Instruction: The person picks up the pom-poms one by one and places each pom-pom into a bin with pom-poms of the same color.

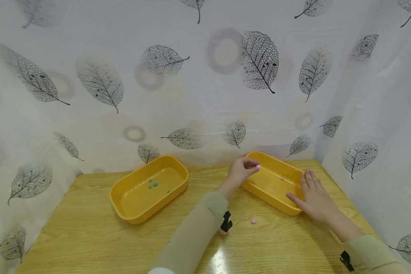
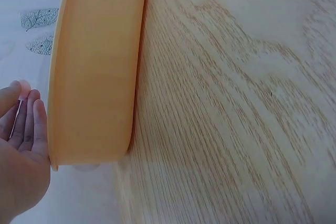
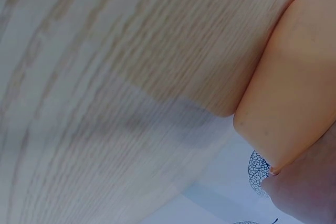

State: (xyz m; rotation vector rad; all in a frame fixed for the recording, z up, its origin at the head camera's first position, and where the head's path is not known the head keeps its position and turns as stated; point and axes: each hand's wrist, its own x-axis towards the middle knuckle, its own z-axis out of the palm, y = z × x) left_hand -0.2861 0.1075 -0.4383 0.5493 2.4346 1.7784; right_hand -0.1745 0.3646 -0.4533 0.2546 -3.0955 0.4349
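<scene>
in the head view, a left hand (image 1: pixel 239 170) pinches a small, round, pale-pink piece (image 1: pixel 258 167) between thumb and fingertips, over the left end of a yellow, rounded-rectangular, plastic-looking tray (image 1: pixel 267 198). a right hand (image 1: pixel 316 196) rests at the tray's right end, fingers extended, thumb reaching over the rim. a second pink piece (image 1: pixel 282 178) lies inside; a third pink piece (image 1: pixel 253 221) sits near the tray on the wood-grain desk (image 1: pixel 89 236). well to the left, a matching yellow tray (image 1: pixel 157 208) holds small teal pieces (image 1: pixel 155 183).

in the left wrist view, the pinched piece shows just beyond the tray's outer wall. it looks very light and probably a little soft; its smooth, curved face could slip under a hard squeeze, so a gentle pinch across the widest part seems best.

in the right wrist view, the right hand meets the tray's end, its fingers mostly out of frame. the thin-walled tray looks stiff but light, likely to slide if knocked; the end rim seems a sound place to steady it.
</scene>
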